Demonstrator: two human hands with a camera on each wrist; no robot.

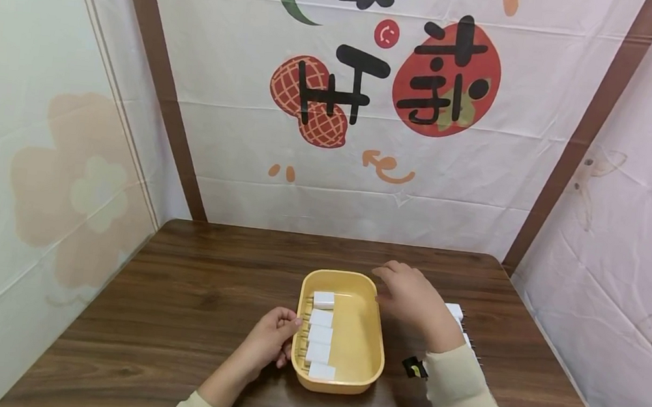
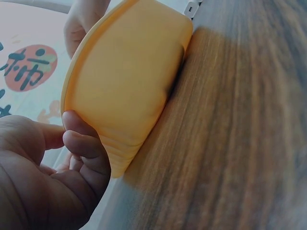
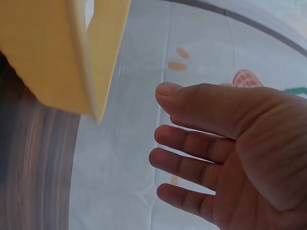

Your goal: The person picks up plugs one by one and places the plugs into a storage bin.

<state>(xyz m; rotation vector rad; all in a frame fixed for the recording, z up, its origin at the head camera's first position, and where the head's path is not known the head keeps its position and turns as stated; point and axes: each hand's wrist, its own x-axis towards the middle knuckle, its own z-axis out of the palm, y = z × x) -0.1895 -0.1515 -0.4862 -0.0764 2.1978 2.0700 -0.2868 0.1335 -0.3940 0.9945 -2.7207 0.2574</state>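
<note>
A yellow plastic tray (image 1: 357, 337) with rounded corners stands on the table. Along its left side lie several small white blocks (image 1: 320, 335) in a column, thin dark prongs pointing left. My left hand (image 1: 270, 339) pinches the tray's left rim between thumb and fingers; the left wrist view shows the curled fingers (image 2: 86, 141) at the rim. Above the tray's far right rim hovers my right hand (image 1: 413, 300), holding nothing. Its fingers are spread and loosely bent in the right wrist view, with the thumb (image 3: 192, 103) apart from the tray's edge (image 3: 91, 91).
More white blocks (image 1: 454, 311) with prongs lie right of the tray, partly hidden by my right forearm. A small black piece with a yellow mark (image 1: 415, 367) lies near that sleeve. Printed cloth (image 1: 360, 213) hangs behind the brown wooden table (image 1: 225, 266).
</note>
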